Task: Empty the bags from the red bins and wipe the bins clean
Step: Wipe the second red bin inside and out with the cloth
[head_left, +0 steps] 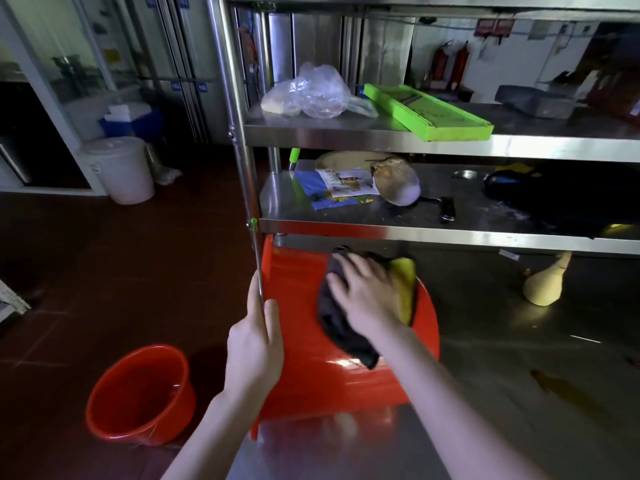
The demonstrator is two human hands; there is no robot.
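Note:
A red bin [304, 368] lies on its side on the steel table [519, 393], its outer wall facing up. My right hand [367, 292] presses a dark cloth with a yellow side [349, 341] flat against that wall. My left hand [254, 344] is closed around the thin metal handle [258, 271] at the bin's left edge. A second red bin [138, 396] stands upright on the floor at the lower left, with nothing visible inside it.
Steel shelves [415, 230] overhang the table just above the bin, holding a clear plastic bag [308, 93], a green slicer [429, 112], papers and a knife. A pale gourd [543, 285] lies on the table to the right. A white lidded bucket [117, 168] stands on the floor.

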